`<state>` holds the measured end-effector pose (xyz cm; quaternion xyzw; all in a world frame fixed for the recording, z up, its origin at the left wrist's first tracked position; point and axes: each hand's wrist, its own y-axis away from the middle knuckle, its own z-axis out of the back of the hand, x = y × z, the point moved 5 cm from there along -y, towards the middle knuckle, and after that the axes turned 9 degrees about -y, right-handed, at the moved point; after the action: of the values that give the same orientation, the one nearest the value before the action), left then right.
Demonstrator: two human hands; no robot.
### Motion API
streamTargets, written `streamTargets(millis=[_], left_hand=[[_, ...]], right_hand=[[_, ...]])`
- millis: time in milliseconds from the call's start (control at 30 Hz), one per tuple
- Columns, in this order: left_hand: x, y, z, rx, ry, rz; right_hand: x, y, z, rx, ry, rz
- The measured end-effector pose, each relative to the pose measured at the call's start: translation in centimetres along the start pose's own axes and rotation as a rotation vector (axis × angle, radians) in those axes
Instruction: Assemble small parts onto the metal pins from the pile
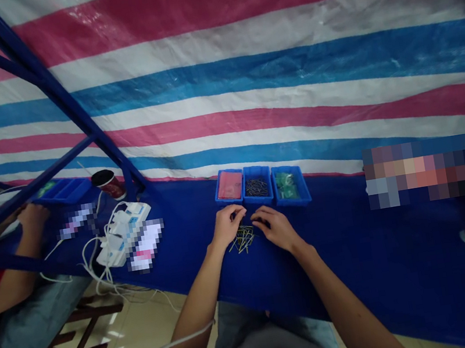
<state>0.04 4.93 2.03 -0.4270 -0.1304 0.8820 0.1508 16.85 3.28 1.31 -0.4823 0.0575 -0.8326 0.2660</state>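
My left hand and my right hand rest on the blue table, fingers curled together over a small pile of thin metal pins. Both hands pinch at something tiny between them that I cannot make out. Just beyond the hands stand three small blue bins: one with pink contents, one with dark pins, one with green parts.
A white power strip with cables lies to the left, beside a dark cup and a blue tray. Another person's arm rests at the far left. A striped tarp hangs behind. Blue metal frame bars cross the upper left.
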Motion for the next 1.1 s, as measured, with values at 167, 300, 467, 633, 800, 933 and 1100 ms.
streamTargets(millis=[167, 300, 467, 633, 800, 933, 1100], left_hand=[[0.0, 0.0, -0.2, 0.025, -0.01, 0.011], [0.2, 0.0, -0.4, 0.045, -0.005, 0.027], [0.2, -0.1, -0.5, 0.054, 0.019, 0.031], [0.0, 0.0, -0.5, 0.061, 0.018, 0.018], [-0.1, -0.1, -0.5, 0.06, 0.001, 0.004], [-0.1, -0.1, -0.5, 0.059, -0.008, 0.001], [0.0, -0.1, -0.5, 0.047, -0.011, 0.001]], right_hand=[[-1.6, 0.3, -0.3, 0.086, -0.054, -0.047], [-1.5, 0.3, 0.0, 0.068, -0.1, -0.062], [-1.4, 0.3, 0.3, 0.055, -0.158, -0.07], [-1.6, 0.4, 0.2, 0.06, -0.137, -0.059], [-1.6, 0.4, 0.2, 0.049, -0.137, -0.06], [-1.6, 0.4, 0.3, 0.075, -0.14, -0.047], [-1.7, 0.4, 0.3, 0.097, -0.124, -0.04]])
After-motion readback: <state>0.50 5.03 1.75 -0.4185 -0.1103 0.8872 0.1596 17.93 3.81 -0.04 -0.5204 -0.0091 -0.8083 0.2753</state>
